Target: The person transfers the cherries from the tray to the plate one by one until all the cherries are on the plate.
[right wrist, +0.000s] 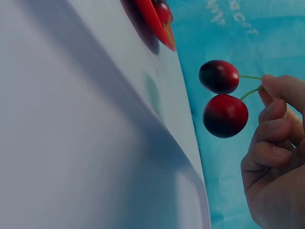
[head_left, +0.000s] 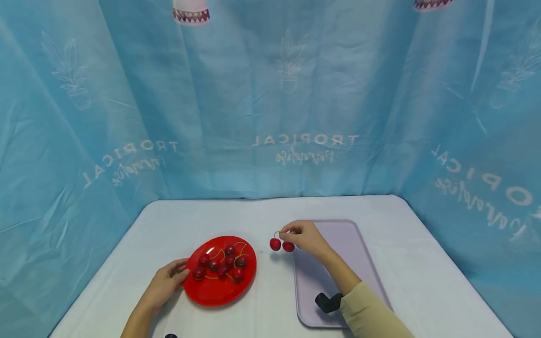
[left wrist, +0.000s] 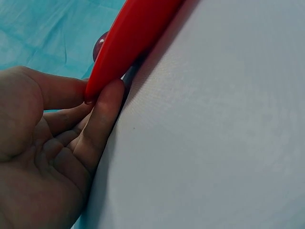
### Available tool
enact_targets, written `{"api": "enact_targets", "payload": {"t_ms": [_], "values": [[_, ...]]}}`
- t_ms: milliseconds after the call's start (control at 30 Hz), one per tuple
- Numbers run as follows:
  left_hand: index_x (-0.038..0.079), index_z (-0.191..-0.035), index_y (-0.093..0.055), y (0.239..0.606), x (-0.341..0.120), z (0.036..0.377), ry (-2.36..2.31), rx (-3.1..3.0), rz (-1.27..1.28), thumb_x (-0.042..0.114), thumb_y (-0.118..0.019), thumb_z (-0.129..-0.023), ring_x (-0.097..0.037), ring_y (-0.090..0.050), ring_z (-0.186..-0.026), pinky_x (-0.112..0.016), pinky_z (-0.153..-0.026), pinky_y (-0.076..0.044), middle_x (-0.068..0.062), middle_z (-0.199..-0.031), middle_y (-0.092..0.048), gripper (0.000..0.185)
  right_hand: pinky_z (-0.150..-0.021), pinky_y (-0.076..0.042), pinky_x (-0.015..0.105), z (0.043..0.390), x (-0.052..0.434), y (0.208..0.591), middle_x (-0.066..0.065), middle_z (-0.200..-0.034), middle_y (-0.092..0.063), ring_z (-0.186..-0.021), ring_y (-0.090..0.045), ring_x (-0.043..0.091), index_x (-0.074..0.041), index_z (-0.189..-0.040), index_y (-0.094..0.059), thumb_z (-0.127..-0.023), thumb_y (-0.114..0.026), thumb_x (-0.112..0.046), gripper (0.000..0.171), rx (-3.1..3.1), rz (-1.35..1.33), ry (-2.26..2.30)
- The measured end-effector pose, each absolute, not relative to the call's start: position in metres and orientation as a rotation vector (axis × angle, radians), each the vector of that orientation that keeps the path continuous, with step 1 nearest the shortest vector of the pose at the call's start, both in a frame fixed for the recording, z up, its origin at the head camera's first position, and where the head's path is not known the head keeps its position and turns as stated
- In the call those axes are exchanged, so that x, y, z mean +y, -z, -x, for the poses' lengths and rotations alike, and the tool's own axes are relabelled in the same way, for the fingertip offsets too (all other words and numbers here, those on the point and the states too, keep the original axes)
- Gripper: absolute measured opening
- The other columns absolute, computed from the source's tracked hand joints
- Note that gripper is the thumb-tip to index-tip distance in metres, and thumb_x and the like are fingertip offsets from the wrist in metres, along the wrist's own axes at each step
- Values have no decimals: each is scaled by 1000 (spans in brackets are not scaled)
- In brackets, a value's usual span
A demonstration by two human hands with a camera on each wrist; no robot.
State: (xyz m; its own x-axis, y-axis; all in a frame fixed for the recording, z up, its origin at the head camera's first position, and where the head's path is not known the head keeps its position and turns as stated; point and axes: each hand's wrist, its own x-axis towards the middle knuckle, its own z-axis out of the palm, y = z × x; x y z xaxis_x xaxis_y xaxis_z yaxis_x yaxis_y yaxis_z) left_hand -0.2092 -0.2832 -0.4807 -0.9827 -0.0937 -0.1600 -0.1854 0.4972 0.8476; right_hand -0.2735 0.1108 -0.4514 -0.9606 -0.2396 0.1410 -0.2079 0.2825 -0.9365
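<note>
My right hand [head_left: 305,238] pinches the green stems of a pair of cherries [right wrist: 225,116] between thumb and forefinger. The two dark red fruits hang side by side in the air near the left edge of the lilac tray [head_left: 338,234]. At the left, my left hand [head_left: 166,283] grips the rim of a red plate [head_left: 211,295], thumb on top and fingers underneath, as the left wrist view shows. Several cherries [head_left: 222,270] with green stems lie in a cluster on that plate.
Both plate and tray lie on a white-covered table [head_left: 270,300]. A black wrist-camera mount [head_left: 328,303] sits at the right sleeve, over the tray. Blue printed curtain [head_left: 270,94] surrounds the table's back and sides.
</note>
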Motion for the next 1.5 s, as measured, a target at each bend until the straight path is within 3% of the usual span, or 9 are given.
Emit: {"api": "enact_targets", "payload": {"t_ms": [267, 533, 800, 1500], "values": [[-1, -136, -47, 475, -280, 212, -1504, 2656, 205, 18, -59, -94, -30, -60, -107, -35, -78, -56, -23, -128, -53, 48, -52, -41, 27, 271, 92, 453, 6, -68, -62, -59, -50, 15, -17, -90, -75, -85, -73, -23, 8, 2521, 511, 1776], [-2, -137, -45, 477, -283, 209, -1488, 2653, 225, 18, -60, -94, -32, -59, -107, -35, -77, -56, -26, -130, -52, 50, -52, -43, 26, 259, 64, 452, 7, -67, -61, -58, -48, 13, -15, -94, -75, -88, -70, -26, 14, 2488, 630, 1717], [-1, -137, -46, 482, -282, 209, -1512, 2642, 241, 17, -59, -94, -30, -60, -106, -33, -77, -56, -25, -130, -52, 49, -47, -38, 24, 253, 40, 457, 6, -64, -59, -54, -44, 12, -18, -91, -75, -87, -70, -25, 9, 2412, 682, 1785], [-2, -136, -46, 478, -279, 206, -1536, 2645, 201, 17, -60, -94, -31, -60, -107, -35, -78, -56, -25, -129, -52, 48, -58, -51, 24, 241, -4, 460, -1, -73, -66, -65, -56, 11, -17, -86, -75, -85, -73, -25, 8, 2303, 669, 1817]]}}
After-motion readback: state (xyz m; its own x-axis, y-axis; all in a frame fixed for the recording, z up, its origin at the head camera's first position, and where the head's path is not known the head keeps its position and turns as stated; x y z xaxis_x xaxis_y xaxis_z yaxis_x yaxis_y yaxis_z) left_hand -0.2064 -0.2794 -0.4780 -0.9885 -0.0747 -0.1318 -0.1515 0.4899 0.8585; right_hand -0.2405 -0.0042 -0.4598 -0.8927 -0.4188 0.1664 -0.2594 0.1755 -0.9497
